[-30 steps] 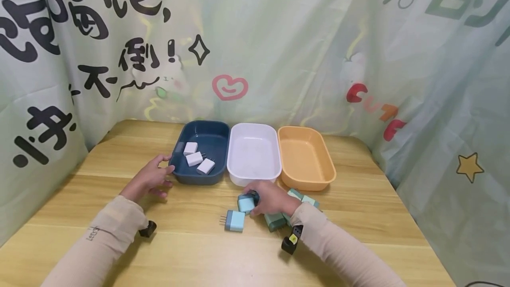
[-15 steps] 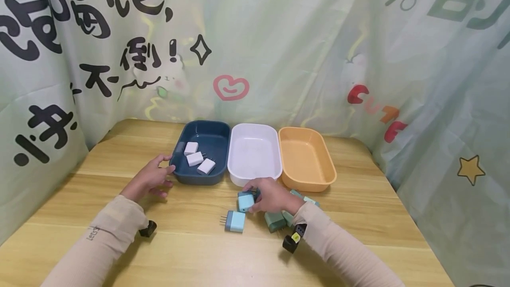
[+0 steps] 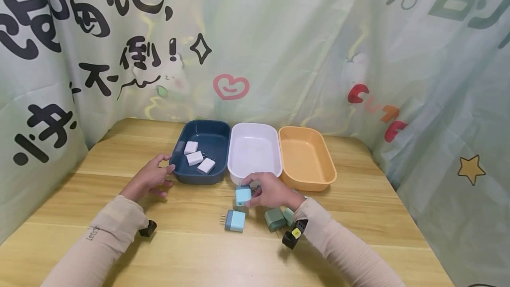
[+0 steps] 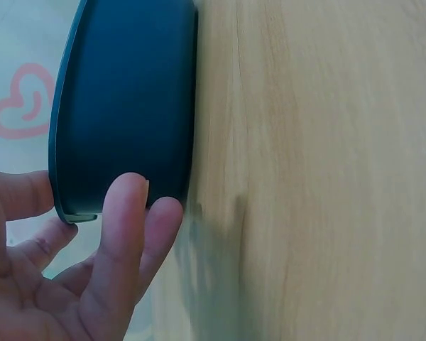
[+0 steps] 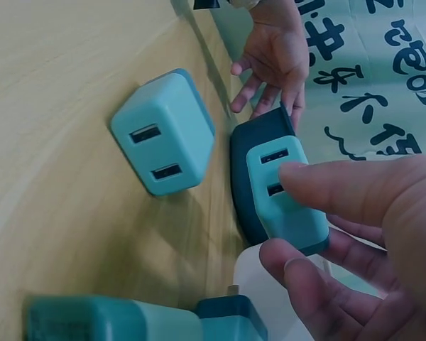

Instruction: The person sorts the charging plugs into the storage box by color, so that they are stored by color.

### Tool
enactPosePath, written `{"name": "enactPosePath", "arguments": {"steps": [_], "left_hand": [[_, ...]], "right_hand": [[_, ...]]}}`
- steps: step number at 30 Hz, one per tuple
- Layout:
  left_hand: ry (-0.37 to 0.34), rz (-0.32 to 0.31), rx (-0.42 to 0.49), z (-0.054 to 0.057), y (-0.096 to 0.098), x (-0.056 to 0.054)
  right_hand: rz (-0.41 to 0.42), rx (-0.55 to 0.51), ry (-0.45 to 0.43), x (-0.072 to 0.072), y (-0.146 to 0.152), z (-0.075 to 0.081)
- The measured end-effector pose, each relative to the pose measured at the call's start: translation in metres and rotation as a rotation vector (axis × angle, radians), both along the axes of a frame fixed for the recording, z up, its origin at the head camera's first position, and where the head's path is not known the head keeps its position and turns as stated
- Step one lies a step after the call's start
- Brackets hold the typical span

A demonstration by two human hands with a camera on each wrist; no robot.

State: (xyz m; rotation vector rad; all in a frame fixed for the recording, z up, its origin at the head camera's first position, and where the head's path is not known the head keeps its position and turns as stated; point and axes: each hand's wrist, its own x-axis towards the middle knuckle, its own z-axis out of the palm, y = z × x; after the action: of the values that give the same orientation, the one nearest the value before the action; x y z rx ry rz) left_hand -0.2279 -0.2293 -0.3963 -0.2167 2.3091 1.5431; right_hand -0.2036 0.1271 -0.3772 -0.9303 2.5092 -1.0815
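My right hand (image 3: 268,191) pinches a light-blue USB charger plug (image 3: 243,195) between thumb and fingers, raised just in front of the white bin (image 3: 255,169). In the right wrist view the held charger (image 5: 302,220) shows two USB ports. Another blue charger plug (image 3: 235,221) lies on the table, prongs pointing left. Several green charger plugs (image 3: 275,219) lie under and beside my right wrist, partly hidden. My left hand (image 3: 151,177) touches the left side of the navy bin (image 3: 213,134) with loosely spread fingers. Inside that bin lie three white charger plugs (image 3: 195,158).
An orange bin (image 3: 307,163) stands to the right of the white one, the three bins side by side. They rest on a wooden table (image 3: 191,251). A printed curtain (image 3: 279,48) hangs behind the table and along both sides.
My right hand has lifted the blue charger off the table and moved it slightly up and left, toward the white bin. The left hand stays in place at the navy bin.
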Motion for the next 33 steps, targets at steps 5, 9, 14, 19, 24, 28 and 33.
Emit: {"name": "enactPosePath", "arguments": {"steps": [5,9,14,19,24,28,33], "left_hand": [[0.002,-0.001,0.001,0.001,0.001,-0.001],[-0.001,0.002,-0.001,0.002,0.002,-0.002],[-0.021,0.008,-0.004,0.0,0.0,-0.001],[-0.001,0.003,0.005,-0.001,-0.001,-0.001],[0.009,-0.001,0.007,0.0,-0.001,-0.002],[-0.002,0.004,-0.001,0.0,0.0,-0.003],[-0.009,0.008,-0.003,0.0,0.0,-0.002]], "right_hand": [[-0.013,-0.025,0.007,-0.002,0.001,0.004],[-0.035,-0.035,-0.001,-0.004,0.001,0.006],[-0.043,-0.041,-0.004,-0.005,0.0,0.005],[-0.063,-0.034,-0.002,-0.007,0.0,0.009],[-0.068,-0.032,0.011,-0.012,0.0,0.014],[-0.077,-0.046,0.002,-0.015,0.001,0.017],[-0.103,-0.055,-0.022,-0.02,0.001,0.018]]}}
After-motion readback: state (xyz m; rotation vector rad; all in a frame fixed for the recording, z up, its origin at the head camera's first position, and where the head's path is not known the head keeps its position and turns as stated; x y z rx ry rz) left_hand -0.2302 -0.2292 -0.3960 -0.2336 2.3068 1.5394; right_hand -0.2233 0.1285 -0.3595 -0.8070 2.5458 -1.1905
